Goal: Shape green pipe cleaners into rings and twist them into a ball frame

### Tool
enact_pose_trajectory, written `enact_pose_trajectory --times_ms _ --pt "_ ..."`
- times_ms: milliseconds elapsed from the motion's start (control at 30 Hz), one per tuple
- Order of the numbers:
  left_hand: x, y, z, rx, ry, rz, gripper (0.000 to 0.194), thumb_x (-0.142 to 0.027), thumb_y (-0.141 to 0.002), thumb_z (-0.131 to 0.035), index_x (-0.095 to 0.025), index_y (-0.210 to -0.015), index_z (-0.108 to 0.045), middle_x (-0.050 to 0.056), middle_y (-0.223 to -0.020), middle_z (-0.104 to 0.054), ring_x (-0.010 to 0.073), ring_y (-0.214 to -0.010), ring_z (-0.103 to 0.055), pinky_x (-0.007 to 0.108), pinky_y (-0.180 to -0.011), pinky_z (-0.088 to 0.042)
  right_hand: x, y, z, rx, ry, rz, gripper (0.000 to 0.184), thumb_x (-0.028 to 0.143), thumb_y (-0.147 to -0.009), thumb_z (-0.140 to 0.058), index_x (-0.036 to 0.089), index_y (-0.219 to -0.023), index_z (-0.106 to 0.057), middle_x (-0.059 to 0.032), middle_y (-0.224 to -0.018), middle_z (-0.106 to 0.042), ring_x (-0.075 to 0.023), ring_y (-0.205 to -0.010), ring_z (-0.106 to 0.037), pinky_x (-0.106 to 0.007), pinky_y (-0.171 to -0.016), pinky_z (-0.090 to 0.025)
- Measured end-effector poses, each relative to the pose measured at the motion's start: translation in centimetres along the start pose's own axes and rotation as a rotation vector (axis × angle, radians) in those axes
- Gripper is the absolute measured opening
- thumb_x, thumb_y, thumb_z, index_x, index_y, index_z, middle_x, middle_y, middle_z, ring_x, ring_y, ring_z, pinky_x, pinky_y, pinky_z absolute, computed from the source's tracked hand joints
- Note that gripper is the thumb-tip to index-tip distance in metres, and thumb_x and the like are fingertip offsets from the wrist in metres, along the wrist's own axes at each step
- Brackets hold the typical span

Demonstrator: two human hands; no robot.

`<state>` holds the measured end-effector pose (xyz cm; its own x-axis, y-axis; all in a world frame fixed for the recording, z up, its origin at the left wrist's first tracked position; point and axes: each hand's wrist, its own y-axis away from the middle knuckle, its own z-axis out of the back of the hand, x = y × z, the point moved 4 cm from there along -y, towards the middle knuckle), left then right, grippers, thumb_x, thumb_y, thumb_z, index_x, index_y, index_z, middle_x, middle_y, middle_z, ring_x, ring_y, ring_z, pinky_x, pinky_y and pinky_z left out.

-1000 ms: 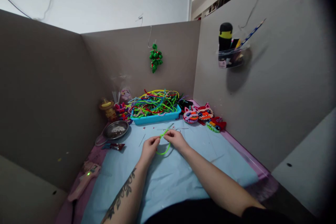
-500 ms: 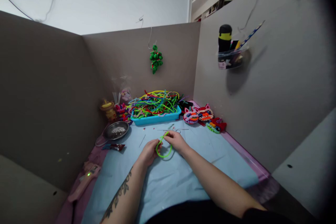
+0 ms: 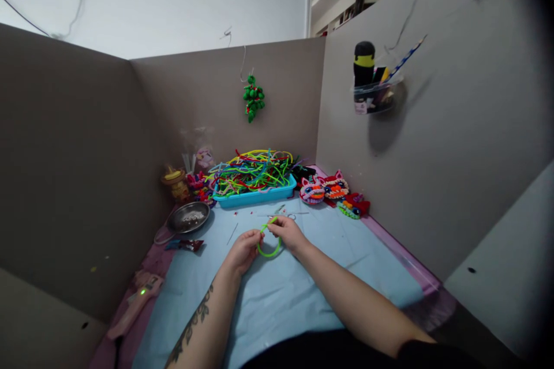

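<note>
A bright lime-green pipe cleaner (image 3: 269, 255), bent into a loop with its ends crossing at the top, is held between my two hands over the blue table cover. My left hand (image 3: 246, 248) pinches the loop's left side, fingers closed. On the upper right, my right hand (image 3: 286, 232) pinches it near the crossing with thumb and forefinger. Just beyond my hands lie a pair of scissors (image 3: 291, 217), partly hidden by the right hand. A thin dark stick-like piece (image 3: 232, 233) rests on the cover left of them.
At the back, a blue tray (image 3: 255, 199) overflows with colourful pipe cleaners. Fuzzy animal-faced pieces (image 3: 312, 191) sit to its right. On the left are a metal dish (image 3: 188, 218) with small white bits and a pink glue gun (image 3: 136, 305) with a green light. Grey partitions (image 3: 225, 98) enclose the table.
The whole view has shifted slightly. My hands still hold the green loop, which looks a little smaller, its ends crossing near my fingertips.
</note>
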<state>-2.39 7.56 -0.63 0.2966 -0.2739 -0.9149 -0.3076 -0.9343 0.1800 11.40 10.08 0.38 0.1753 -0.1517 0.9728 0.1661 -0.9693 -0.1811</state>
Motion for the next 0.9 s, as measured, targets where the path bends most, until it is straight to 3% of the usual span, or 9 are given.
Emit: enact_pose_trajectory --times_ms 100,200,267,367,467,667,900 --pt "-0.1 -0.2 0.4 -0.044 -0.057 -0.026 0.027 -0.037 -0.065 -0.069 -0.014 -0.076 -0.059 0.0 -0.065 -0.057 0.0074 -0.054 -0.05 0.02 -0.053 -0.035 0.4 0.0 0.0 0.004 0.055 0.034 0.019 0.034 -0.066 -0.062 0.016 -0.065 -0.058 0.0043 -0.055 -0.048 -0.009 -0.053 -0.04 -0.022 -0.052 -0.032" --pt "-0.7 -0.3 0.5 -0.103 -0.243 -0.182 0.038 -0.04 -0.068 -0.065 -0.016 -0.096 -0.055 -0.001 -0.066 -0.057 0.0099 -0.057 -0.053 0.021 -0.055 -0.038 0.7 0.1 0.3 -0.02 0.099 0.052 0.017 0.032 -0.066 -0.061 0.016 -0.063 -0.057 0.0047 -0.055 -0.047 -0.009 -0.054 -0.041 -0.022 -0.054 -0.032" --pt "-1.4 0.0 0.2 -0.179 -0.463 -0.359 0.042 -0.036 -0.067 -0.066 -0.017 -0.101 -0.052 0.001 -0.075 -0.061 0.0125 -0.064 -0.057 0.024 -0.06 -0.042 0.6 0.1 0.4 -0.023 0.107 0.055 0.016 0.031 -0.067 -0.061 0.016 -0.063 -0.057 0.0046 -0.056 -0.048 -0.0092 -0.054 -0.042 -0.022 -0.055 -0.033" --pt "-2.4 1.2 -0.9 -0.285 -0.886 -0.646 0.032 -0.03 -0.07 -0.063 -0.019 -0.098 -0.056 0.005 -0.091 -0.061 0.0168 -0.08 -0.059 0.029 -0.07 -0.044 0.3 0.2 0.1 0.0 0.111 0.057 0.014 0.029 -0.067 -0.06 0.015 -0.064 -0.058 0.0039 -0.057 -0.05 -0.0096 -0.056 -0.044 -0.022 -0.056 -0.034" --pt "-2.7 2.3 -2.0 -0.311 -1.232 -0.81 0.019 -0.025 -0.077 -0.056 -0.021 -0.095 -0.059 0.006 -0.093 -0.06 0.0194 -0.087 -0.056 0.032 -0.076 -0.043 0.0 0.3 -0.4 0.038 0.136 0.06 0.012 0.027 -0.067 -0.06 0.015 -0.065 -0.059 0.0033 -0.058 -0.052 -0.0101 -0.057 -0.045 -0.022 -0.056 -0.035" --pt "-3.1 3.2 -2.9 -0.436 -1.639 -0.937 0.014 -0.023 -0.084 -0.049 -0.02 -0.085 -0.063 0.008 -0.084 -0.063 0.021 -0.082 -0.053 0.032 -0.072 -0.038 -0.4 0.4 -0.8 0.015 0.15 -0.009 0.011 0.024 -0.065 -0.059 0.016 -0.058 -0.056 0.0045 -0.051 -0.05 -0.0089 -0.05 -0.042 -0.021 -0.05 -0.033" --pt "-3.2 3.2 -3.5 -0.418 -1.755 -0.95 0.016 -0.02 -0.083 -0.048 -0.02 -0.082 -0.064 0.007 -0.079 -0.063 0.0211 -0.081 -0.052 0.033 -0.073 -0.035 -0.7 0.5 -0.6 -0.027 0.139 -0.078 0.009 0.02 -0.06 -0.056 0.017 -0.052 -0.052 0.0056 -0.045 -0.047 -0.0082 -0.046 -0.038 -0.021 -0.046 -0.029"
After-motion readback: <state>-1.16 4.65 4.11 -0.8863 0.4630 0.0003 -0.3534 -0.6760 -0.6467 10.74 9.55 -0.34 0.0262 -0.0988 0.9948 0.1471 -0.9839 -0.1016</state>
